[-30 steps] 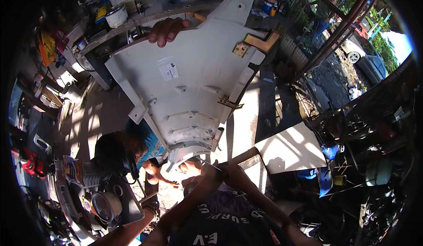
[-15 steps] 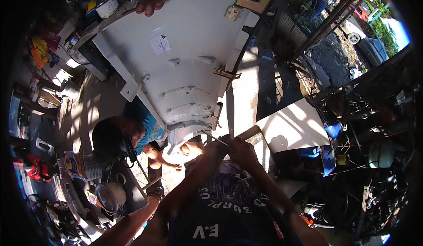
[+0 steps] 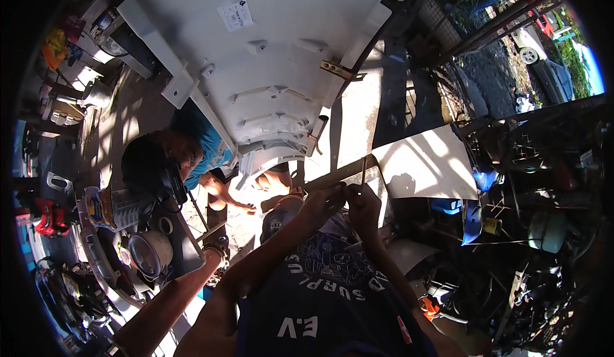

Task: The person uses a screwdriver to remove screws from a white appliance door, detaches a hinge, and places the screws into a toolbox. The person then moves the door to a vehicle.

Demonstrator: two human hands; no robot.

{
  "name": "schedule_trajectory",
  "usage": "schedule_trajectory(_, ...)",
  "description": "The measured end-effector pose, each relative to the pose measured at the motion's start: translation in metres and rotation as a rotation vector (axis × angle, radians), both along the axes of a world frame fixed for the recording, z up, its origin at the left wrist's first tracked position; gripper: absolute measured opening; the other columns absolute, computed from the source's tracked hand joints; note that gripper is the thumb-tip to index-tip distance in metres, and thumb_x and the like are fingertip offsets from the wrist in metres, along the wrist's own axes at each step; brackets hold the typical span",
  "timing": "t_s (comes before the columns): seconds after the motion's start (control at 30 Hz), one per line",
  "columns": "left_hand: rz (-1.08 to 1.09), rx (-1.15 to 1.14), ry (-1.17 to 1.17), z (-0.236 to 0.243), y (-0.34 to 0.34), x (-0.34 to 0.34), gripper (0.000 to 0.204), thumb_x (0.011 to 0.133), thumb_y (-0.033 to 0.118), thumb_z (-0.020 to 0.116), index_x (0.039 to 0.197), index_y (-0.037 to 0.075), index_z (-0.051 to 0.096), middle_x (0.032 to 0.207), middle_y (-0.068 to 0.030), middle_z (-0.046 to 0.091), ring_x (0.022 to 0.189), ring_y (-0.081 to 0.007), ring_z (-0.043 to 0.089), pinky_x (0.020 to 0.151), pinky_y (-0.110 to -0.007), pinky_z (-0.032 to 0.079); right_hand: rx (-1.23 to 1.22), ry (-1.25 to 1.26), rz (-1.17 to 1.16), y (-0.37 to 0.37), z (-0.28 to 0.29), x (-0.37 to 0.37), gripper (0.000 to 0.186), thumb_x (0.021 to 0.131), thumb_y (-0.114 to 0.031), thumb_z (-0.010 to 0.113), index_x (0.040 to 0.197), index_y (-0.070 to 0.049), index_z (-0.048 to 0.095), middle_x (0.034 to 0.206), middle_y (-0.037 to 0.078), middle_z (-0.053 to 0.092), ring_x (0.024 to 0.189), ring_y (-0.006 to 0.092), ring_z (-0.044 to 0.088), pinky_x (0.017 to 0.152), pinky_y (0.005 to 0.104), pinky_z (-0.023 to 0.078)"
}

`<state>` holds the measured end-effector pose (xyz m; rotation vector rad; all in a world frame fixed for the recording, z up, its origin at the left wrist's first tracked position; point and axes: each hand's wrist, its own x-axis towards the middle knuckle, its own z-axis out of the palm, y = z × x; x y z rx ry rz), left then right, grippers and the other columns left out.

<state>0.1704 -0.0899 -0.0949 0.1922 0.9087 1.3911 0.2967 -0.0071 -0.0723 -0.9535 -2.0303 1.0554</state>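
Observation:
My left hand (image 3: 325,203) is in front of my chest, fingers pinched together and almost touching my right hand. Whatever those fingertips may hold is too small and dark to make out. A thin, light-coloured rod (image 3: 364,170) stands upright out of my right hand (image 3: 363,205), which is closed round its lower end. Just beyond both hands is the narrow, curved end of a large whitish moulded panel (image 3: 281,69), with ribs, small raised mounts and a paper label. A perforated metal bracket (image 3: 337,70) sits on its right edge.
A person in a teal shirt (image 3: 203,142) and dark cap crouches left of the panel. Another person's forearm (image 3: 169,299) reaches in at lower left, beside a round white pot (image 3: 150,253). A pale flat sheet (image 3: 428,165) lies at right, near dark clutter and a blue container (image 3: 472,222).
The rod, which pointed up and left between my hands, now stands upright in my right hand. My hands have parted slightly. The hand at the panel's top has left view.

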Motion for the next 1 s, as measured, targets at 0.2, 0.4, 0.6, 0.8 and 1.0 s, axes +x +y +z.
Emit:
schedule_trajectory(0.2,-0.248,0.076,0.549,0.031,0.007,-0.018,0.022,0.101,0.022,0.057,0.112,0.004,0.063,0.097,-0.0063,0.065,0.092,-0.0143,0.061,0.08,-0.029,0.05,-0.196,0.004,0.039,0.022,-0.005,0.012,0.013,0.092,-0.012,0.071,0.097,0.0,0.074,0.078,0.006,0.07,0.059,0.0065,0.059,0.053,0.0258,0.044)
schedule_trajectory(0.4,-0.072,0.112,0.155,0.051,0.025,-0.02,0.029,0.106,0.033,0.053,0.107,0.006,0.062,0.089,-0.0025,0.06,0.084,-0.0113,0.057,0.079,-0.026,0.048,-0.022,0.053,0.086,0.025,0.037,-0.009,0.027,0.091,-0.01,0.072,0.115,0.0,0.066,0.08,0.008,0.067,0.066,0.0143,0.061,0.059,0.0301,0.048)
schedule_trajectory(0.6,0.363,0.155,-0.385,0.062,0.043,-0.089,0.016,0.099,0.02,0.066,0.109,0.009,0.063,0.097,-0.0037,0.066,0.093,-0.0148,0.064,0.085,-0.029,0.055,0.068,-0.115,0.167,0.006,0.095,-0.01,0.034,0.101,-0.01,0.053,0.134,-0.004,0.054,0.092,0.015,0.064,0.072,0.0306,0.065,0.062,0.0415,0.05)
schedule_trajectory(0.8,0.365,0.143,-0.34,0.09,0.046,-0.096,0.015,0.1,0.022,0.065,0.107,0.01,0.064,0.096,-0.0038,0.068,0.092,-0.0147,0.066,0.085,-0.029,0.055,0.205,-0.237,0.094,0.001,0.12,-0.017,0.04,0.091,-0.003,0.061,0.13,-0.009,0.064,0.081,0.009,0.069,0.066,0.023,0.068,0.058,0.0349,0.056)
schedule_trajectory(1.0,0.324,0.141,-0.357,0.082,0.043,-0.096,0.014,0.1,0.023,0.065,0.106,0.01,0.064,0.095,-0.0025,0.068,0.089,-0.0132,0.065,0.082,-0.028,0.054,0.29,-0.269,0.105,-0.001,0.109,-0.018,0.042,0.092,-0.007,0.062,0.133,-0.01,0.062,0.071,0.007,0.058,0.055,0.022,0.06,0.05,0.0346,0.05)
